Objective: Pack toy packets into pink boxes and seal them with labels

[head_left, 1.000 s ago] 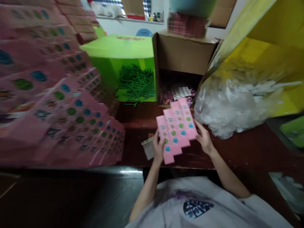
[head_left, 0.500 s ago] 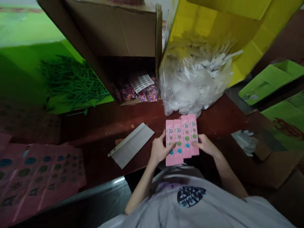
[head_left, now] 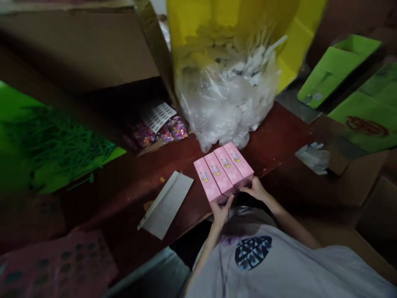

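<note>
Several slim pink boxes (head_left: 221,171) stand pressed side by side in a row at the table's near edge, a small printed label on each face that shows. My left hand (head_left: 221,212) grips the row at its near left corner, thumb against the near end. At the near right corner my right hand (head_left: 257,189) is closed on the same row. Some fingers of both hands are hidden by the boxes. Left of them a folded pale card sheet (head_left: 169,205) lies on the dark red table (head_left: 124,203).
Behind the boxes bulges a clear plastic bag (head_left: 220,116) of white pieces, in a yellow box (head_left: 201,16). A cardboard box (head_left: 118,45) holds colourful packets (head_left: 178,127); green sticks (head_left: 62,140) lie farther left. Pink printed boxes (head_left: 77,265) fill the lower left. Green boxes (head_left: 331,70) stand right.
Both hands have tilted the pink boxes, so the faces with coloured pictures have given way to faces with small labels. The row now sits turned and more even. The view has shifted right.
</note>
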A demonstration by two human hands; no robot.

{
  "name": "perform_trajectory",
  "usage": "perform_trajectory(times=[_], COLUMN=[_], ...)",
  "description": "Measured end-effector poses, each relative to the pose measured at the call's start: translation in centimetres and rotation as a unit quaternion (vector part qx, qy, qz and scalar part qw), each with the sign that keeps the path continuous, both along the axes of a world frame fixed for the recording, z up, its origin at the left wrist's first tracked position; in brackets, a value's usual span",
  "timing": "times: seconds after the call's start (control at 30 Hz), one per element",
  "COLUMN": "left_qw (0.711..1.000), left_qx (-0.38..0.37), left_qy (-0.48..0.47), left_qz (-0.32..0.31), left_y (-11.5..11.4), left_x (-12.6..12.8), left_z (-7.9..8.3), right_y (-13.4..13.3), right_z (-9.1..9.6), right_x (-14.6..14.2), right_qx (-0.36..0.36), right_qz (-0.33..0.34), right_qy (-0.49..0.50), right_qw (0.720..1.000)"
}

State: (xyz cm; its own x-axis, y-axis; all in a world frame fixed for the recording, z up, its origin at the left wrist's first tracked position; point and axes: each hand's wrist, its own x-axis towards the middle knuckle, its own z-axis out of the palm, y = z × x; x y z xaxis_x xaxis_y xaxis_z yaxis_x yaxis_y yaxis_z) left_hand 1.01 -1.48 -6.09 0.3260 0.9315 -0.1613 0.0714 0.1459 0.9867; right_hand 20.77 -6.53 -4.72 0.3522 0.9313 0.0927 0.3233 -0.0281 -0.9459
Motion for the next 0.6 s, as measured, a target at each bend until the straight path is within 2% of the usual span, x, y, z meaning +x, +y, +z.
perform_trajectory(times=[0.07, 0.1, 0.17, 0.23, 0.3, 0.37, 0.43, 0.5, 0.6], left_qw=[0.995, 0.989, 0.967, 0.941, 0.916, 0.9, 0.89, 0.886, 0.897], left_qx=[-0.066, -0.099, -0.145, -0.179, -0.204, -0.212, -0.205, -0.186, -0.144], left_qy=[-0.068, -0.098, -0.137, -0.176, -0.202, -0.214, -0.217, -0.212, -0.169], left_qz=[-0.021, -0.058, -0.159, -0.228, -0.279, -0.316, -0.345, -0.368, -0.383], left_y=[1.2, 1.9, 3.2, 3.5, 3.0, 2.4, 2.1, 2.4, 3.4], left_x=[3.0, 5.2, 11.0, 17.4, 22.9, 26.6, 28.8, 30.1, 31.6], left_z=[0.8, 1.2, 1.7, 1.8, 1.7, 1.5, 1.3, 1.1, 0.8], right_y=[-1.9, -2.8, -3.8, -3.4, -2.0, -0.8, -0.3, -0.7, -1.6], right_z=[4.5, 7.1, 11.6, 14.1, 14.5, 13.5, 12.3, 11.4, 10.7], right_x=[1.2, 1.8, 2.9, 4.4, 6.6, 9.7, 12.9, 15.5, 17.3], right_qx=[0.035, 0.039, 0.003, -0.066, -0.147, -0.213, -0.232, -0.214, -0.195], right_qz=[-0.064, -0.108, -0.196, -0.279, -0.344, -0.377, -0.381, -0.385, -0.405], right_qy=[-0.132, -0.204, -0.329, -0.411, -0.44, -0.433, -0.43, -0.442, -0.45], right_qw=[0.989, 0.972, 0.924, 0.865, 0.817, 0.791, 0.785, 0.782, 0.772])
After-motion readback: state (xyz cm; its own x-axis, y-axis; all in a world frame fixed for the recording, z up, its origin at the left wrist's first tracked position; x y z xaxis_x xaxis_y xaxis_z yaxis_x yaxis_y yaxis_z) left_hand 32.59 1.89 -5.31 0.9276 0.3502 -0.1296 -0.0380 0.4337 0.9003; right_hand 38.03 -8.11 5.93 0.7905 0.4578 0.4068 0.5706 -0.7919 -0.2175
